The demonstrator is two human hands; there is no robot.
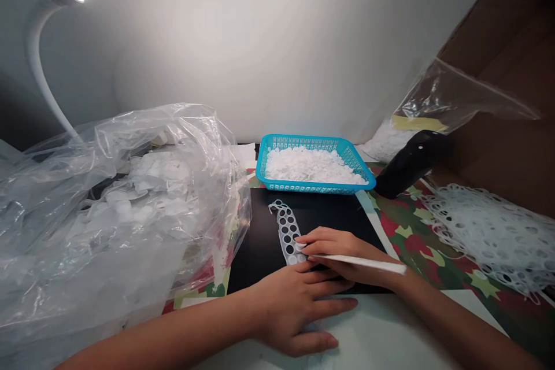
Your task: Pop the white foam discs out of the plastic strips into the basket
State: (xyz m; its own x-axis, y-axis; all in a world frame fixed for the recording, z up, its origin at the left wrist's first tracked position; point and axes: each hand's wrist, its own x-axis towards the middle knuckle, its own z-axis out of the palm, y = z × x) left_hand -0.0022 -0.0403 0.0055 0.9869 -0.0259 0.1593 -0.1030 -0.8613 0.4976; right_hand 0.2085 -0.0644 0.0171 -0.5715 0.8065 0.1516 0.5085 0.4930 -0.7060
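A white perforated strip (286, 230) with round holes lies on a black mat (329, 217). My left hand (299, 306) rests flat beside the strip's near end, fingers stretched out to the right. My right hand (336, 251) is closed round a thin white stick-like tool (368, 264), with its tip pressed at the lower end of the strip. A turquoise basket (277, 153) full of small white discs stands just beyond the mat.
A big clear plastic bag (108, 208) of white sheets fills the left. Punched-out white webbing (489, 231) lies at the right. A black object (410, 165) and another clear bag (451, 98) sit at the back right. A white lamp (43, 40) arches over the left.
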